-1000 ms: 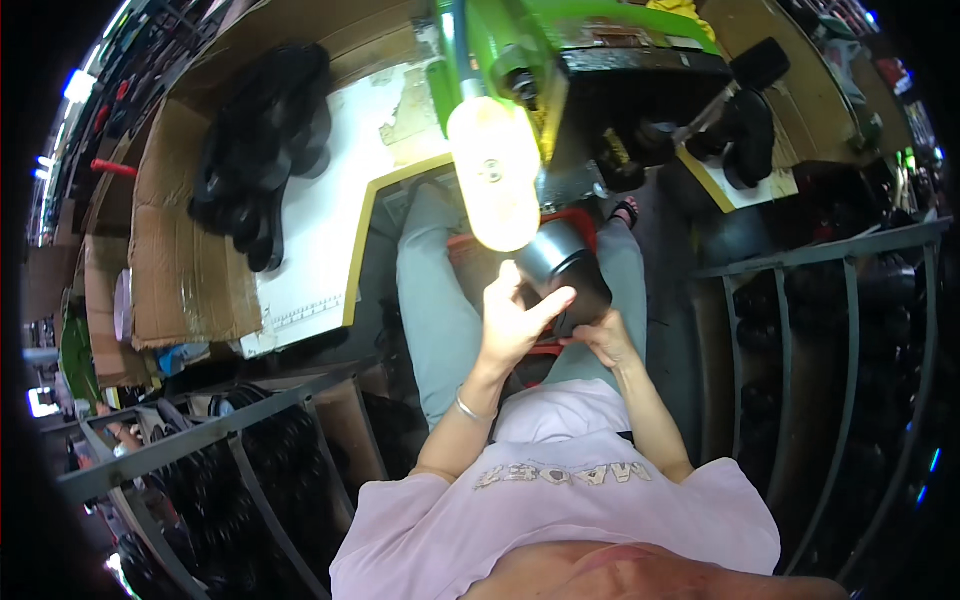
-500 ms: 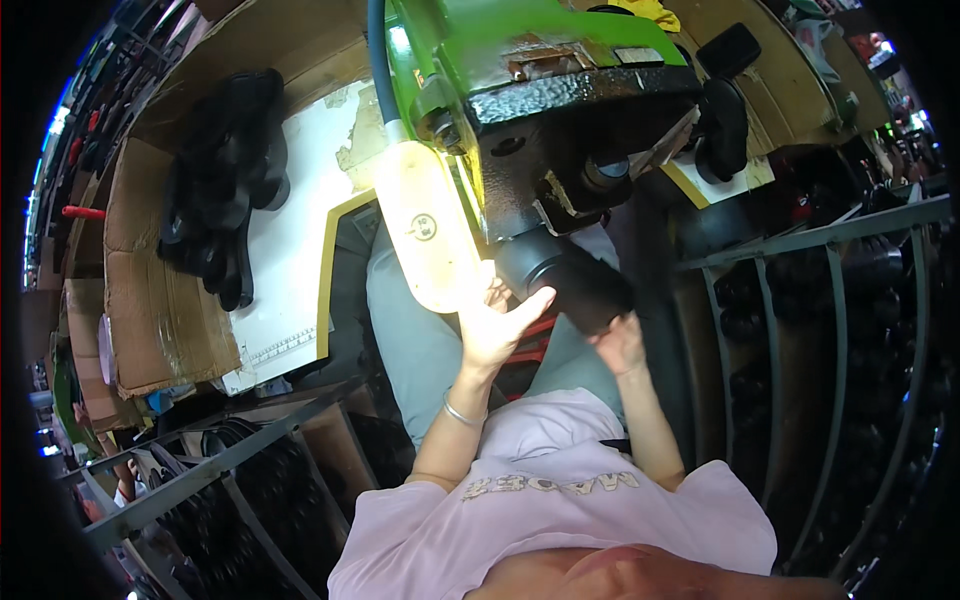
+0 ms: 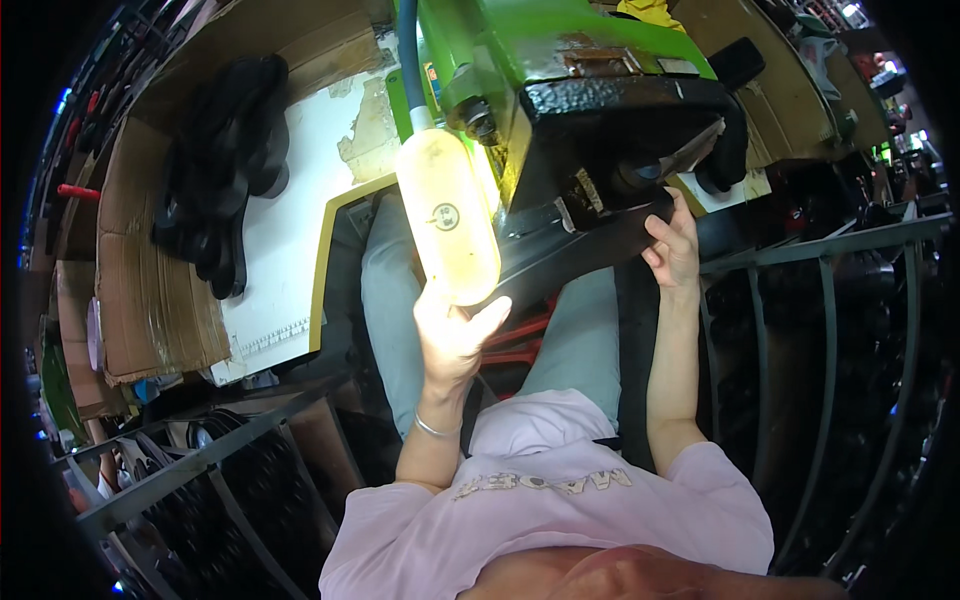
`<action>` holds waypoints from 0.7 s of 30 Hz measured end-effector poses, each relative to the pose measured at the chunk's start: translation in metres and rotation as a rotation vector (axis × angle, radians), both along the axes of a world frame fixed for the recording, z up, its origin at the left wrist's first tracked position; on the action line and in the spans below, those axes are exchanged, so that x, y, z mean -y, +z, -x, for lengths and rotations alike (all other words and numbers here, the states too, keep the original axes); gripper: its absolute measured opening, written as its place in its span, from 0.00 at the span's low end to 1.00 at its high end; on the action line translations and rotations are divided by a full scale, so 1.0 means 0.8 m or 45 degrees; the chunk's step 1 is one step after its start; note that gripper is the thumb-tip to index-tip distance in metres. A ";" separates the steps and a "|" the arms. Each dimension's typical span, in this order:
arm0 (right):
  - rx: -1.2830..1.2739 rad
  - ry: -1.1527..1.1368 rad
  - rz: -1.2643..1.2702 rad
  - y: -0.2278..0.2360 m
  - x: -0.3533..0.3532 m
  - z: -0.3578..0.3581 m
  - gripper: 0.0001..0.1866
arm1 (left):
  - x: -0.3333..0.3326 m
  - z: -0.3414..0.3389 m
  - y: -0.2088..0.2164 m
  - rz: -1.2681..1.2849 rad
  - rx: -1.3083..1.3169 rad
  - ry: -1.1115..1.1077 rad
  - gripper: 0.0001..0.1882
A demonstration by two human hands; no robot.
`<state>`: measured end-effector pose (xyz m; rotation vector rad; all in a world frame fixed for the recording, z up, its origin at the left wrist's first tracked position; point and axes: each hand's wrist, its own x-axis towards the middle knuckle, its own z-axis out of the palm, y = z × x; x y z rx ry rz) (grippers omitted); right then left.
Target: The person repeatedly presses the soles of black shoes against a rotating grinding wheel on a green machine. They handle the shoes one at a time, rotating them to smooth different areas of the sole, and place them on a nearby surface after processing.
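A long, smooth black piece [image 3: 575,243] stretches between my hands under the black front of a green machine [image 3: 580,45]. Its exact kind is unclear. My left hand [image 3: 450,338] grips its left end, thumb pointing right; the lit yellow lamp [image 3: 447,215] hides most of those fingers. At the other end, my right hand [image 3: 674,248] holds the piece with bent fingers, close to the machine's underside. The black piece's upper edge disappears in the shadow beneath the machine.
Several black shoes [image 3: 225,170] lie heaped on the white tabletop [image 3: 300,190] at left, beside a cardboard box wall [image 3: 155,250]. Metal racks [image 3: 825,350] flank me on both sides. More black footwear [image 3: 722,150] lies right of the machine.
My right hand has moved up and right with its end of the black piece, which now lies stretched out sideways. My left hand has shifted slightly left and down.
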<state>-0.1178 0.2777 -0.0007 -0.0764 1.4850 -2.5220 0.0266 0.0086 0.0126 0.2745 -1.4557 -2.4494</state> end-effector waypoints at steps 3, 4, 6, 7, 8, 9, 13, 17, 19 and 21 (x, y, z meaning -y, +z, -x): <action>0.026 -0.034 0.034 0.011 0.021 -0.012 0.25 | 0.011 -0.011 0.006 -0.055 -0.002 0.044 0.27; 0.015 -0.011 0.034 0.010 0.028 -0.017 0.25 | 0.013 -0.014 0.012 -0.100 -0.008 0.061 0.26; -0.011 0.024 0.033 0.010 0.037 -0.022 0.24 | 0.022 -0.020 0.014 -0.114 0.028 0.101 0.23; -0.020 0.064 0.027 0.007 0.039 -0.023 0.24 | 0.028 -0.023 0.012 -0.159 0.021 0.092 0.23; -0.041 0.054 0.004 0.005 0.043 -0.026 0.24 | 0.033 -0.026 0.010 -0.204 0.014 0.083 0.23; -0.035 0.040 0.010 0.007 0.046 -0.027 0.24 | 0.038 -0.030 0.008 -0.155 0.041 0.067 0.22; -0.133 0.077 -0.099 0.006 0.046 -0.039 0.26 | 0.054 -0.040 -0.017 -0.190 0.069 -0.009 0.22; -0.154 0.033 -0.097 0.002 0.044 -0.044 0.26 | 0.054 -0.034 -0.012 0.033 0.011 -0.016 0.22; -0.164 -0.018 -0.068 0.003 0.040 -0.040 0.26 | 0.045 -0.024 -0.004 0.137 -0.026 0.034 0.21; -0.123 -0.050 -0.069 0.006 0.039 -0.035 0.26 | 0.040 -0.014 -0.001 0.146 -0.031 0.084 0.21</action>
